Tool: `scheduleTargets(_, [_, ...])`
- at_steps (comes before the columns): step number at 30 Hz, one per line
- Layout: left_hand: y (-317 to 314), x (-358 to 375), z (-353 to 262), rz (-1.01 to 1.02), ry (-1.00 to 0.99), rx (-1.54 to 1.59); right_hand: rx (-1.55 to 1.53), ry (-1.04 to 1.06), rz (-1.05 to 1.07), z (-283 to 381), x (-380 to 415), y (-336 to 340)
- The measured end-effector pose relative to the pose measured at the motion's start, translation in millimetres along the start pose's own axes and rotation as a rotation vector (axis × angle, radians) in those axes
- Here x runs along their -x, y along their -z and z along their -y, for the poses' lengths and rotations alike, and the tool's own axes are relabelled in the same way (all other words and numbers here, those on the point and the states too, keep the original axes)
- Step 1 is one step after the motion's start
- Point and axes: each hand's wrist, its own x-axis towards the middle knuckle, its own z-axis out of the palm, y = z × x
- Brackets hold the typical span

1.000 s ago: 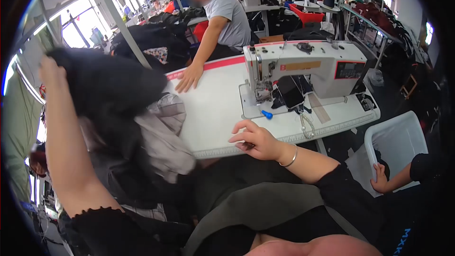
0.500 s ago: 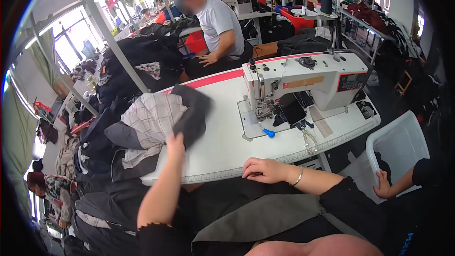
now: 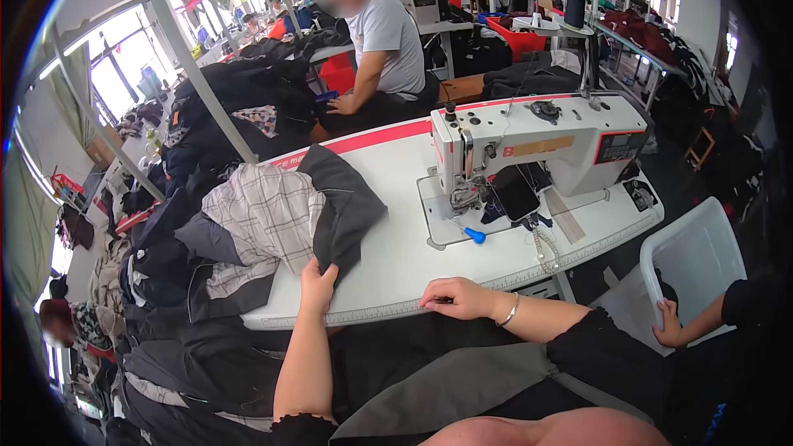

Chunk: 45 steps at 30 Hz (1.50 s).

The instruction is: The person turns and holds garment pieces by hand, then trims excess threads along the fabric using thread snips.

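Note:
A dark grey garment (image 3: 347,206) with a pale checked lining (image 3: 264,206) lies bunched on the left part of the white sewing table (image 3: 388,268). My left hand (image 3: 317,287) pinches its lower edge, near the table's front. At the front edge, left of the sewing machine (image 3: 537,144), rests my right hand (image 3: 459,297). Its fingers are curled around a small dark object that I cannot make out. On the machine bed lie a black phone (image 3: 515,195), a blue-handled tool (image 3: 474,235) and a beaded strap (image 3: 545,249).
Piles of dark clothing (image 3: 157,281) flank the table's left side. A person in a light shirt (image 3: 387,37) sits beyond it. At right, another person's small hand (image 3: 670,324) holds a white plastic chair (image 3: 698,239). A metal pole (image 3: 198,74) rises behind the garment.
My left hand has moved slightly right and down, and the dark part of the garment is spread further right. The seated person's arm has shifted. My right hand has barely moved.

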Motion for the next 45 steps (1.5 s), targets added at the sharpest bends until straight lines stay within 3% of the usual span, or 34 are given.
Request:
scheduleTargets(6, [-1.7,3.2,4.2,-0.036,-0.092,-0.051,-0.045,-0.088,0.064,-0.5,-5.8,5.1])
scheduleTargets(8, [-1.7,6.3,1.8,-0.042,-0.1,-0.089,-0.157,-0.204,0.13,-3.2,-7.3,5.8])
scheduleTargets(15, [-5.0,4.4,10.6,-0.128,-0.216,-0.095,-0.127,-0.194,0.123,-1.2,-3.2,3.8])
scheduleTargets(17, [-5.9,6.9,13.8,-0.146,-0.164,-0.066,-0.042,-0.037,0.0,-6.1,0.1,-0.5])
scheduleTargets(19, [-17.3,22.5,3.8,-0.165,-0.106,-0.033,-0.089,-0.044,-0.114,-1.7,0.8,-3.2])
scheduleTargets(21, [-35.9,55.4,-8.7,-0.122,0.055,0.332,-0.177,0.046,-0.335,-5.7,-8.0,-9.9])
scheduleTargets(22, [-41.4,67.7,-6.0,-0.1,0.06,0.351,-0.23,0.132,-0.437,-4.8,-19.3,-14.8])
scheduleTargets(24, [-51.7,93.4,-5.3,-0.014,0.052,0.373,-0.403,0.042,-0.438,7.7,-34.0,-14.0])
scheduleTargets(26, [-61.5,115.5,-15.4,0.062,0.07,0.448,-0.317,0.108,-0.428,-5.7,-61.0,-26.2])
scheduleTargets(30, [-71.6,147.3,-32.8,0.057,0.091,0.463,-0.605,-0.07,0.069,3.8,-83.6,-42.0])
scheduleTargets(31, [-68.7,151.8,-33.7,0.051,0.091,0.526,-0.683,-0.086,0.086,4.0,-85.7,-42.4])
scheduleTargets(35, [-61.3,164.6,-48.6,0.015,0.027,0.605,-0.526,0.003,-0.381,22.8,-63.9,-39.6])
scheduleTargets(37, [-59.7,167.2,-49.0,0.015,-0.063,0.575,-0.603,0.084,-0.462,37.8,-44.0,-42.6])
scheduleTargets(40, [-63.4,166.7,-51.9,-0.008,-0.096,0.543,-0.743,0.202,-0.387,64.4,-13.9,-42.7])
scheduleTargets(43, [-62.9,167.6,-45.1,0.014,-0.136,0.453,-1.012,-0.075,0.017,79.5,3.6,-48.6])
scheduleTargets(45, [-63.7,168.3,-44.1,0.017,-0.17,0.392,-1.012,-0.297,0.129,86.7,2.1,-49.0])
